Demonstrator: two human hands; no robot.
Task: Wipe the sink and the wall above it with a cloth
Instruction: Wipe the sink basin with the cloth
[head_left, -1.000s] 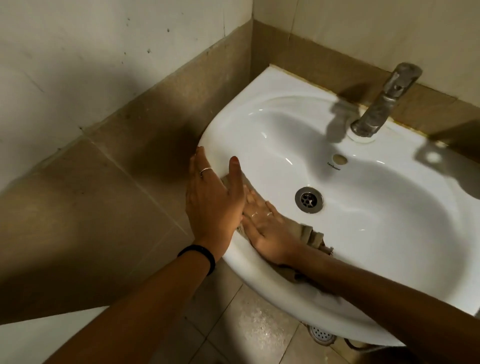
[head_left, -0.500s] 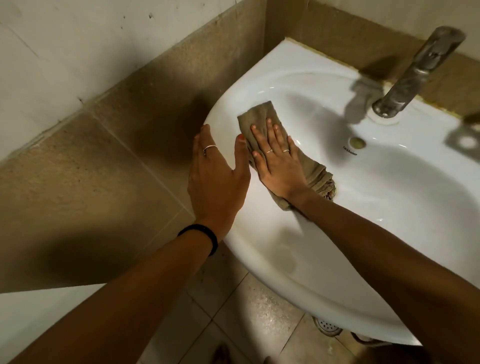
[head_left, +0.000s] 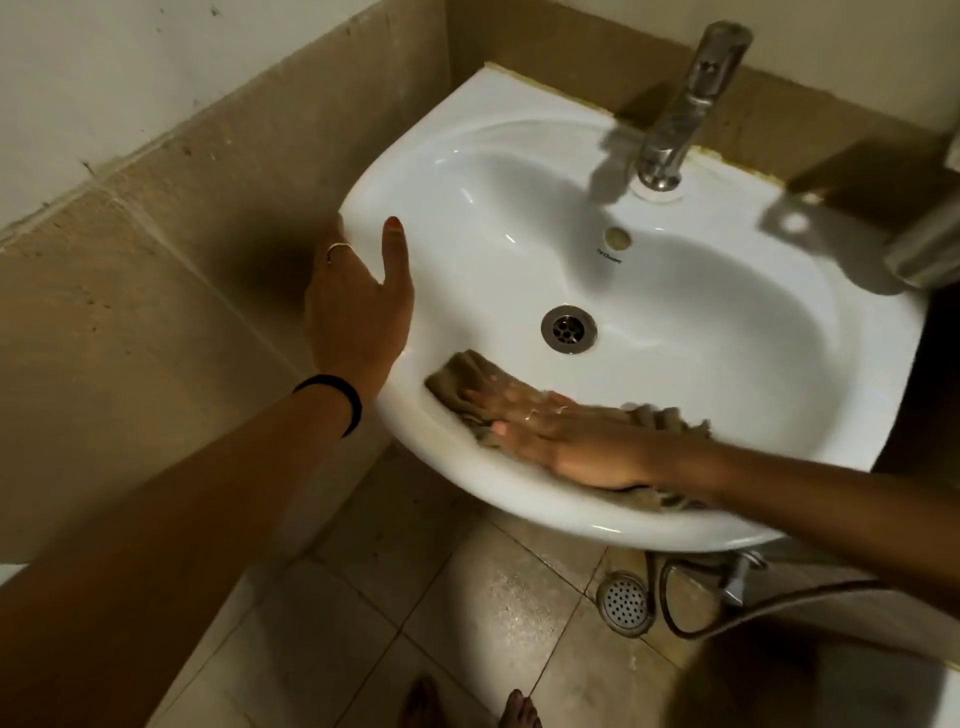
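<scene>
A white ceramic sink (head_left: 727, 332) fills the middle of the view, fixed into a tiled corner. My right hand (head_left: 566, 436) lies flat with straight fingers on a brown cloth (head_left: 457, 382), pressing it against the sink's near inner wall, just below the drain (head_left: 568, 329). The hand is blurred by motion. My left hand (head_left: 358, 306) rests on the sink's left rim, thumb on top and fingers down the outside. The wall above the sink (head_left: 841, 36) is pale plaster over a brown tile band (head_left: 545, 47).
A chrome tap (head_left: 685, 104) stands at the sink's back edge. A metal object (head_left: 930, 244) juts in at the right. On the tiled floor below lie a floor drain (head_left: 623, 603), a hose (head_left: 691, 613) and bare toes (head_left: 514, 706).
My right hand has swept the cloth from the sink's upper left inner wall down to its near inner wall. The left hand stays on the left rim. The camera has tilted.
</scene>
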